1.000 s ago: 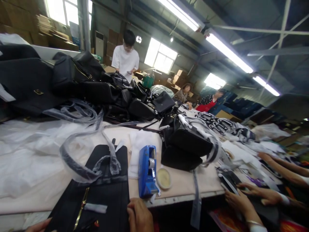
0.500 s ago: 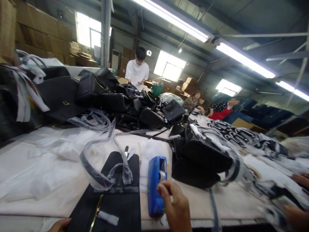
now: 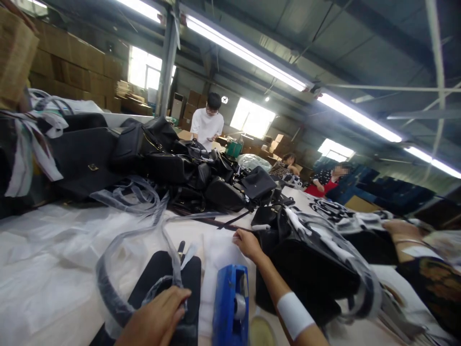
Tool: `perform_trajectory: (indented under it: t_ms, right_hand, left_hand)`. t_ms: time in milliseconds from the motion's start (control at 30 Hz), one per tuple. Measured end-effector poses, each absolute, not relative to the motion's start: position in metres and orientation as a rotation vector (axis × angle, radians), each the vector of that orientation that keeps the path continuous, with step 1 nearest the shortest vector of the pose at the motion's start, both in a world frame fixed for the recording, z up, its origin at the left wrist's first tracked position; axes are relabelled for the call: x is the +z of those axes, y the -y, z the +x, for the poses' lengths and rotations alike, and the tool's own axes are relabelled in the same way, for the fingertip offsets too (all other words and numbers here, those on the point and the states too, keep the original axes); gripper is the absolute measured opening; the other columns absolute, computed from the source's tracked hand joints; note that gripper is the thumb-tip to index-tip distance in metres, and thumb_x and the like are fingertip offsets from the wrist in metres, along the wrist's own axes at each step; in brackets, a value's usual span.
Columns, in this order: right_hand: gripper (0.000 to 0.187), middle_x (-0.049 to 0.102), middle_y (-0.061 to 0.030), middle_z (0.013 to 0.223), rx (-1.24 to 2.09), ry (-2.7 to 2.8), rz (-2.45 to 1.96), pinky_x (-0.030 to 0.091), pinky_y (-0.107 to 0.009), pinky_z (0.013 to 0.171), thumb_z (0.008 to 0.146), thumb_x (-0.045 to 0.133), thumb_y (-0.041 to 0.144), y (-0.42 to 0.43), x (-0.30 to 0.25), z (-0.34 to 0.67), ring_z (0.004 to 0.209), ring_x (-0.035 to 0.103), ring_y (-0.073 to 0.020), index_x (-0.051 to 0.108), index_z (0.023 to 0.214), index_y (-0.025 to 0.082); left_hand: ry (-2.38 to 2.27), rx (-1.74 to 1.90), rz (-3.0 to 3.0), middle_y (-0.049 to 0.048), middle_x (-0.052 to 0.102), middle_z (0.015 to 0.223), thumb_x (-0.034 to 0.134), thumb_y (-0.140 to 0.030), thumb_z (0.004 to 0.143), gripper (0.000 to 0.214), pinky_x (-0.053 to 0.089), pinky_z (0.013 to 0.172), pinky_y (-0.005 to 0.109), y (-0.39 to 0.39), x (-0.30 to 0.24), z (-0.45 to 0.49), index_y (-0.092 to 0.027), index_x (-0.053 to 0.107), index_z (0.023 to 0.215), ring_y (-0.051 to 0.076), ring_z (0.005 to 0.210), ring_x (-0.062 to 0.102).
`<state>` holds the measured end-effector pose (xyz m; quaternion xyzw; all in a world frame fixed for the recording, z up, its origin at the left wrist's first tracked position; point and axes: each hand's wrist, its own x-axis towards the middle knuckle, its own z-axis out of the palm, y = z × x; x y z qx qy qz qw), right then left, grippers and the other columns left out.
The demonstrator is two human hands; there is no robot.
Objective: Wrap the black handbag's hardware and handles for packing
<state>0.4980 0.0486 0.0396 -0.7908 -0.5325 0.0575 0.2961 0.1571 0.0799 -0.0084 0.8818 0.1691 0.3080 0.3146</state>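
A black leather bag (image 3: 192, 276) lies on the table in front of me, with a plastic-wrapped strap (image 3: 104, 269) looping over it. My left hand (image 3: 154, 315) is over the bag, its fingers closed around the lower end of that strap. Beyond the blue tape dispenser (image 3: 221, 307), my right hand (image 3: 248, 246) reaches forward. Its thumb and fingers pinch the far right corner of a stack of thin white sheets (image 3: 216, 250). A white band (image 3: 294, 315) wraps my right forearm.
Black bags (image 3: 169, 168) are heaped across the back, and a larger black bag (image 3: 302, 259) stands right of my forearm. Crumpled white sheets (image 3: 65, 259) cover the left. A co-worker's arm (image 3: 403, 235) reaches in from the right. Other people (image 3: 207, 122) work farther back.
My right hand has moved from the tape dispenser forward to the white sheets. My left hand has come up from the bag's lower edge onto the strap. The co-worker's arm reaches farther in.
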Motion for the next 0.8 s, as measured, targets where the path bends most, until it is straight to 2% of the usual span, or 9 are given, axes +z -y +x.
perform_trajectory:
  t_ms: [67, 133, 200, 333, 400, 500, 600, 700, 800]
  right_hand:
    - [0.005, 0.067, 0.0011, 0.078, 0.143, 1.443, -2.022, 0.046, -0.028, 0.078, 0.077, 0.072, 0.021, -0.044, 0.041, 0.489, 0.081, 0.063, -0.0156, 0.067, 0.075, 0.019]
    - [0.002, 0.068, 0.0019, 0.075, 0.132, 1.402, -1.956, 0.045, -0.025, 0.076, 0.077, 0.069, 0.024, -0.042, 0.043, 0.486, 0.077, 0.063, -0.0155, 0.068, 0.077, 0.023]
    - [0.009, 0.065, 0.0018, 0.069, 0.086, 1.264, -1.918, 0.046, -0.025, 0.068, 0.081, 0.063, 0.031, -0.044, 0.043, 0.492, 0.067, 0.061, -0.0156, 0.066, 0.080, 0.022]
    - [0.027, 0.062, -0.0006, 0.069, 0.043, 0.892, -1.830, 0.049, -0.028, 0.056, 0.081, 0.056, 0.045, -0.043, 0.044, 0.502, 0.058, 0.059, -0.0170, 0.058, 0.088, 0.019]
    - [0.033, 0.063, -0.0018, 0.077, 0.132, 0.795, -1.759, 0.052, -0.029, 0.057, 0.080, 0.058, 0.049, -0.036, 0.046, 0.489, 0.061, 0.061, -0.0168, 0.056, 0.092, 0.018]
    - [0.036, 0.065, -0.0018, 0.090, 0.337, 0.745, -1.645, 0.055, -0.029, 0.066, 0.080, 0.064, 0.048, -0.012, 0.054, 0.443, 0.070, 0.064, -0.0157, 0.055, 0.101, 0.020]
    - [0.038, 0.067, -0.0015, 0.086, 0.503, 0.729, -1.636, 0.053, -0.023, 0.061, 0.077, 0.072, 0.043, 0.023, 0.058, 0.382, 0.069, 0.064, -0.0150, 0.059, 0.105, 0.021]
    - [0.046, 0.069, -0.0053, 0.101, 0.667, 0.807, -1.683, 0.053, -0.022, 0.061, 0.077, 0.073, 0.041, 0.060, 0.040, 0.318, 0.076, 0.066, -0.0177, 0.056, 0.116, 0.023]
    - [0.034, 0.068, -0.0052, 0.100, 0.711, 0.994, -1.680, 0.051, -0.025, 0.067, 0.082, 0.063, 0.040, 0.084, 0.002, 0.267, 0.083, 0.066, -0.0208, 0.061, 0.112, 0.023]
  left_hand:
    - [-0.439, 0.682, 2.393, 0.0018, 0.066, 0.127, 0.040, -0.013, 0.088, 0.051, 0.049, 0.102, 0.035, -0.079, 0.007, 0.204, -0.035, 0.053, 0.133, 0.023, 0.117, 0.060]
    - [-0.369, 0.496, 2.459, 0.0074, 0.055, 0.140, 0.038, 0.000, 0.080, 0.063, 0.041, 0.109, 0.040, -0.081, 0.012, 0.250, -0.024, 0.048, 0.138, 0.024, 0.126, 0.051]
    - [-0.361, 0.417, 2.459, 0.0140, 0.054, 0.139, 0.041, 0.005, 0.073, 0.067, 0.045, 0.103, 0.047, -0.087, 0.006, 0.288, -0.016, 0.050, 0.136, 0.030, 0.123, 0.052]
    - [-0.426, 0.332, 2.394, 0.0232, 0.061, 0.125, 0.044, 0.004, 0.074, 0.046, 0.048, 0.094, 0.053, -0.098, -0.009, 0.319, -0.004, 0.065, 0.114, 0.037, 0.114, 0.056]
    - [-0.448, 0.303, 2.322, 0.0219, 0.063, 0.123, 0.045, 0.001, 0.078, 0.041, 0.046, 0.098, 0.048, -0.099, -0.006, 0.307, -0.005, 0.065, 0.113, 0.034, 0.115, 0.056]
    - [-0.509, 0.292, 2.186, 0.0169, 0.062, 0.127, 0.044, -0.013, 0.090, 0.037, 0.042, 0.104, 0.035, -0.094, 0.014, 0.254, -0.009, 0.059, 0.124, 0.025, 0.118, 0.056]
    - [-0.536, 0.253, 2.057, 0.0044, 0.069, 0.116, 0.045, -0.022, 0.094, 0.030, 0.046, 0.095, 0.023, -0.083, 0.042, 0.172, -0.020, 0.063, 0.118, 0.017, 0.106, 0.063]
    - [-0.754, 0.227, 1.697, -0.0001, 0.072, 0.092, 0.037, -0.037, 0.099, 0.033, 0.051, 0.074, 0.023, -0.063, 0.054, 0.079, -0.022, 0.066, 0.103, 0.015, 0.081, 0.068]
    - [-1.155, 0.287, 1.790, -0.0002, 0.071, 0.096, 0.040, -0.044, 0.097, 0.031, 0.050, 0.078, 0.025, -0.036, 0.037, 0.010, -0.025, 0.064, 0.102, 0.018, 0.089, 0.066]
